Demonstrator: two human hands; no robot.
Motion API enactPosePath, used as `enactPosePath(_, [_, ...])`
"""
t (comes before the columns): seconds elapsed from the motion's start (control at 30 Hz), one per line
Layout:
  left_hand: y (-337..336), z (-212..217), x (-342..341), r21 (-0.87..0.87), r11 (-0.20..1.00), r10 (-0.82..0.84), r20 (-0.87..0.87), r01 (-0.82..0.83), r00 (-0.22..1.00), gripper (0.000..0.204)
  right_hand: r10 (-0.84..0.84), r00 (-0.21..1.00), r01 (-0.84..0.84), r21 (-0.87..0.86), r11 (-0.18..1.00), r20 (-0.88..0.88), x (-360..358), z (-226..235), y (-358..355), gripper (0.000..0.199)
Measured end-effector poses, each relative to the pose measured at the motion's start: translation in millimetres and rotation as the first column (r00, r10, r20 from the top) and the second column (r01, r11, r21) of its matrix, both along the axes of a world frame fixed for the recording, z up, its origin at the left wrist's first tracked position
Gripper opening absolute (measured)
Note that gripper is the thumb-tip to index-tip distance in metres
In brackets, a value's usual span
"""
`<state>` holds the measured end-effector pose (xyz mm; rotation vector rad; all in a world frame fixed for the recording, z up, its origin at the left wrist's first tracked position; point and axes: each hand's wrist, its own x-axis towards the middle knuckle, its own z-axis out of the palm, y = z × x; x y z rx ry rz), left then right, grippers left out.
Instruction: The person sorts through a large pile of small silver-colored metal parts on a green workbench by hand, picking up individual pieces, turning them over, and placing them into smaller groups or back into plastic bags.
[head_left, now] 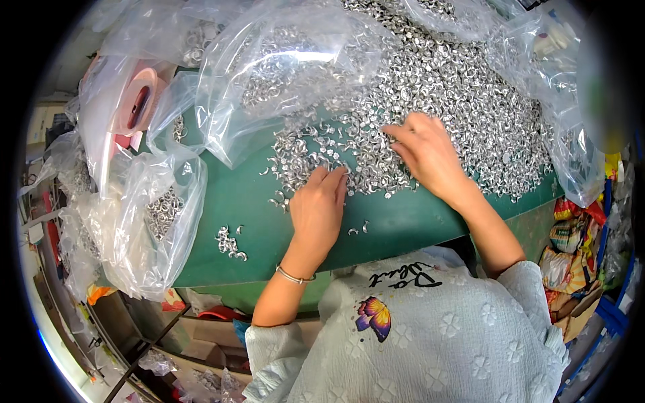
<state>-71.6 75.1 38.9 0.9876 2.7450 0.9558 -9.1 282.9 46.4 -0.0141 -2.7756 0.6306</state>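
Hands [376, 178] rest on metal rings [470, 94] heaped across green table [403, 225].

On the left we see a pink tape roll [138, 101] inside clear plastic. Just below it a plastic bag [144, 221] hangs over the green tabletop [396, 225] edge, with metal rings showing through. A bigger clear bag [282, 74] lies at the top centre. At far right we see colourful packets [571, 248] stacked beside a blue crate [615, 309]. Cardboard boxes [201, 336] sit under the tabletop.
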Motion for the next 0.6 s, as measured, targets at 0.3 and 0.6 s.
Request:
enactPosePath(0.3, [12, 5, -6, 0.02, 0.987, -0.162, 0.077, 0.161, 0.984, 0.019, 0.045, 0.994, -0.053, 0.078, 0.996, 0.099, -10, -6, -3, 0.015])
enactPosePath(0.6, [5, 3, 16, -0.008, 0.993, -0.12, 0.04, 0.12, 0.992, 0.016, -0.085, 0.99, 0.125, -0.404, 0.906, 0.115, -4, 10, 12, 0.01])
